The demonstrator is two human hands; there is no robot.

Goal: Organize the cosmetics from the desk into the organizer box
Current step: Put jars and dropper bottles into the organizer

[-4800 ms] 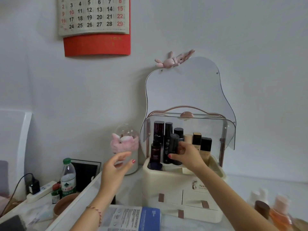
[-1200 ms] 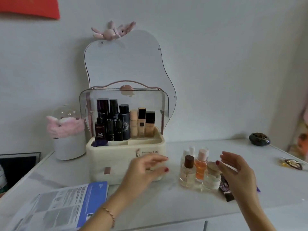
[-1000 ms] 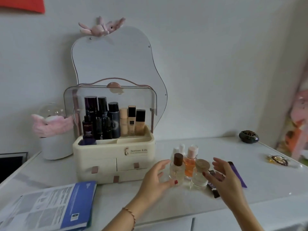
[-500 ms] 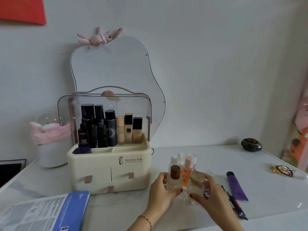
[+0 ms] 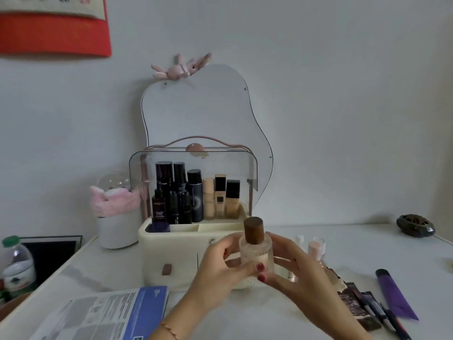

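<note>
Both my hands hold a clear glass bottle with a brown wooden cap point(image 5: 255, 251) up in front of the cream organizer box point(image 5: 169, 251). My left hand point(image 5: 220, 268) grips its left side, and my right hand point(image 5: 294, 268) wraps its right side. The box has a clear lid raised and several dark and beige bottles point(image 5: 196, 195) standing in its top tray. On the desk behind my right hand stand small pale bottles with white and pink caps point(image 5: 315, 249). A purple tube point(image 5: 394, 295) and dark pencils and sachets point(image 5: 367, 307) lie at the right.
A pear-shaped mirror point(image 5: 206, 114) stands behind the box. A white pot with a pink cloth point(image 5: 115, 217) sits to its left, a blue-and-white booklet point(image 5: 110, 315) lies front left, a water bottle point(image 5: 17, 263) at far left, a dark round dish point(image 5: 415, 225) far right.
My hands came in from either side of the bottle cluster, closed round the brown-capped bottle and lifted it off the desk to in front of the box.
</note>
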